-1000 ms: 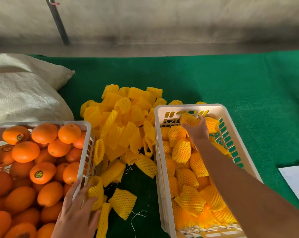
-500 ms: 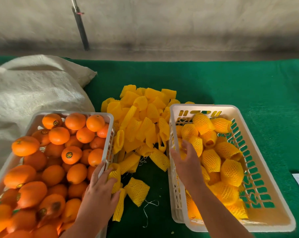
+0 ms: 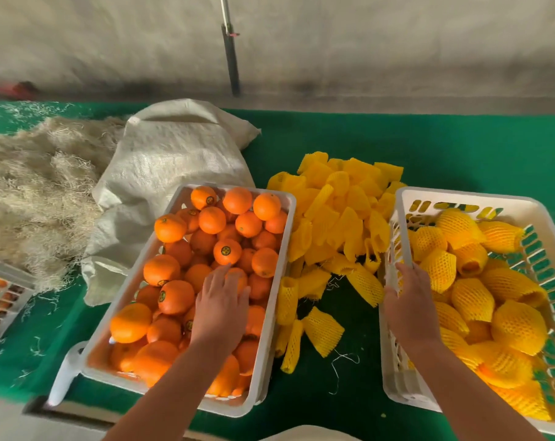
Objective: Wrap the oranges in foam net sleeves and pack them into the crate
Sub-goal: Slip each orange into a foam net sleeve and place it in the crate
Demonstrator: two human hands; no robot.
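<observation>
Reaching into the crate of bare oranges (image 3: 187,275), my left hand (image 3: 220,305) lies palm down on the fruit, fingers spread and loose, gripping nothing I can make out. Right of that crate sits the pile of yellow foam net sleeves (image 3: 336,214) on the green cloth (image 3: 460,154). Further right, the packing crate (image 3: 460,203) holds the wrapped oranges (image 3: 470,300). My right hand (image 3: 408,305) is at its near-left wall, fingers over the rim; whether it grips or just rests there, I cannot tell. Left of the orange crate: white woven sack (image 3: 161,173), then a straw heap (image 3: 31,192).
</observation>
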